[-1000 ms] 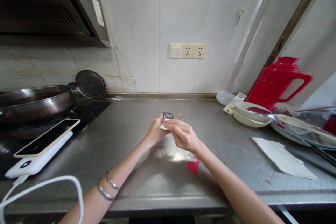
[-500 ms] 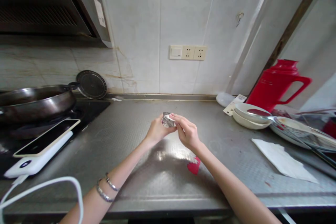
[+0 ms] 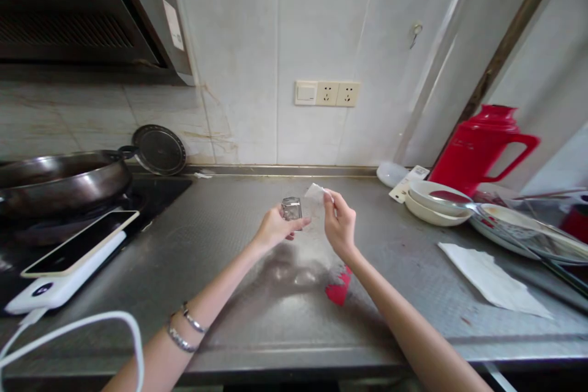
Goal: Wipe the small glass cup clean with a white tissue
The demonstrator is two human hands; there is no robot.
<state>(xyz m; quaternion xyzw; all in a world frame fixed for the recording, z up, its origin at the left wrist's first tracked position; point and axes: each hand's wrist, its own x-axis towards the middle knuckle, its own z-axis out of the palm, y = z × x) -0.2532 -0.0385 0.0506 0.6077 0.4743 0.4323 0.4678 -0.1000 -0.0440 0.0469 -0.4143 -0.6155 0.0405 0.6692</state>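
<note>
A small, shiny, squarish block [image 3: 291, 208], grey and glassy-looking, is sitting in my left hand [image 3: 271, 228], just ahead of me and near the middle of the counter. My left hand is closing around its left side and near edge, with one digit reaching rightward across the lower part. Its outline is showing nearly as broad as tall, so I cannot tell a long axis; whether it is touching the counter is also unclear.

My right hand [image 3: 340, 223] is pinching a thin, white, crumpled paper scrap [image 3: 315, 192] between fingertips and thumb. The scrap is pointing leftward from that grip, its free end lying just beside the block's right side, slightly farther from me and seemingly apart from it. So the block is lying left of my right hand, with the scrap spanning most of the gap; my left hand is the nearer, being already on it.

Farther out, a jagged red scrap [image 3: 338, 291] is lying on the grey metal countertop [image 3: 229, 208], closer to me and beside my right forearm. A folded white paper sheet [image 3: 493, 277] is resting well to the right, nearer my right hand than my left.
</note>
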